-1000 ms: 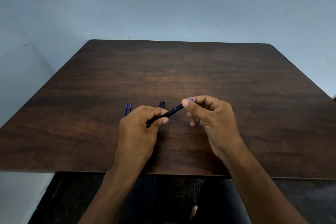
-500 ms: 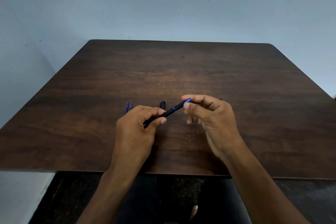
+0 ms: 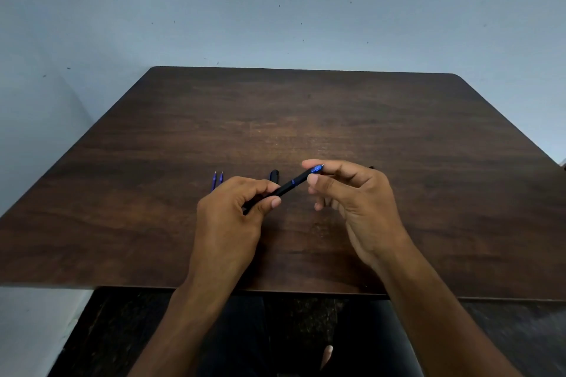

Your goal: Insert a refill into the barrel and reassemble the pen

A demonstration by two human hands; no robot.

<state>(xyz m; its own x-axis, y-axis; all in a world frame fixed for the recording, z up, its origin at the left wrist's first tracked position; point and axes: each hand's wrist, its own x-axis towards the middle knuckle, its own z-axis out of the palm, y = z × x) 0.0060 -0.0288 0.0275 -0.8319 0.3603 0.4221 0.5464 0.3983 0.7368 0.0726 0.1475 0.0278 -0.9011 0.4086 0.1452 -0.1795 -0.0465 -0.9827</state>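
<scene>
At the centre of the frame we saw the left hand (image 3: 228, 214) with its grip around a black pen (image 3: 288, 187), held above the surface (image 3: 428, 162). The right hand (image 3: 355, 202) pinched its blue tip. Two blue refills (image 3: 217, 179) lay left of them.

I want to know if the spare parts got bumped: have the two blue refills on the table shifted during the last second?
No. The two blue refills lie in the same spot on the table, just beyond the left hand, as before.
</scene>
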